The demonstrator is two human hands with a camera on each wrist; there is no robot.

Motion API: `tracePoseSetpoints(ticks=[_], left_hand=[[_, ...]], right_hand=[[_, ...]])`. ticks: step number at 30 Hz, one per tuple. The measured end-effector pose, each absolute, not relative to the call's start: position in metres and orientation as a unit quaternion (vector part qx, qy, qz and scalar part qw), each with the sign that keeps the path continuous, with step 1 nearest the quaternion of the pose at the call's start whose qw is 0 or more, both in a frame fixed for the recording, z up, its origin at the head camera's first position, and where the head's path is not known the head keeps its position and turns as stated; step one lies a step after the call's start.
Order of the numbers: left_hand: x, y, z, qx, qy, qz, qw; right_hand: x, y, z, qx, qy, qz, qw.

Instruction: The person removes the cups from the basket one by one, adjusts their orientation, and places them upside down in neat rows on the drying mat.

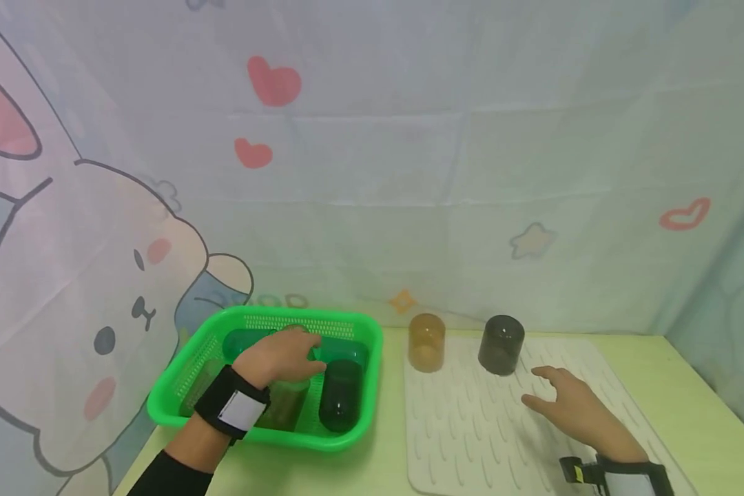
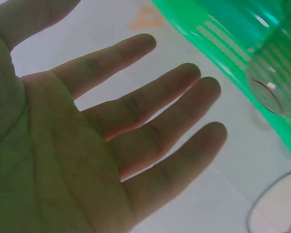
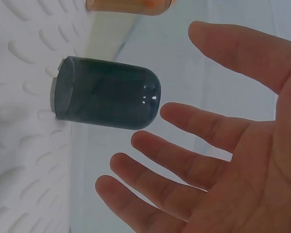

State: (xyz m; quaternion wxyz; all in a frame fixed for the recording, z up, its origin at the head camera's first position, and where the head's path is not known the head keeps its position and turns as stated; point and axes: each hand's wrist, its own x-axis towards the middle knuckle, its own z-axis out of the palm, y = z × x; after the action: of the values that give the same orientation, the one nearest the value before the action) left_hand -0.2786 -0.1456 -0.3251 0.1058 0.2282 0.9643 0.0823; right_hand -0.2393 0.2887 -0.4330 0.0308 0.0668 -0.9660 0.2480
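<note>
The head camera looks forward and down from farther back, with the green basket (image 1: pixel 322 441) at lower left and the white mat (image 1: pixel 452 420) at lower right. The left wrist camera faces the left hand (image 2: pixel 72 141) closely, sharing the basket at upper right; the right wrist camera, tipped sideways near the right hand (image 3: pixel 233 179), shares the mat along the left edge.
</note>
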Motion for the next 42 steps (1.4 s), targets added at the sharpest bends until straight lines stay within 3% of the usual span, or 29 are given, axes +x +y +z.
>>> tracePoseSetpoints(ticks=[9, 16, 33, 42], left_hand=[[-0.329, -0.165, -0.343, 0.168, 0.978, 0.059, 0.111], [-0.350, -0.171, -0.360, 0.132, 0.979, 0.069, 0.137], [-0.362, -0.188, -0.384, 0.135, 0.977, 0.077, 0.145], [-0.358, -0.192, -0.372, 0.143, 0.980, 0.092, 0.102]], right_hand=[[-0.233, 0.289, -0.429, 0.079, -0.965, 0.248, 0.040], [-0.226, 0.289, -0.428, 0.075, -0.960, 0.268, 0.022], [-0.223, 0.274, -0.426, 0.080, -0.962, 0.260, 0.022], [-0.223, 0.279, -0.422, 0.085, -0.964, 0.250, 0.035]])
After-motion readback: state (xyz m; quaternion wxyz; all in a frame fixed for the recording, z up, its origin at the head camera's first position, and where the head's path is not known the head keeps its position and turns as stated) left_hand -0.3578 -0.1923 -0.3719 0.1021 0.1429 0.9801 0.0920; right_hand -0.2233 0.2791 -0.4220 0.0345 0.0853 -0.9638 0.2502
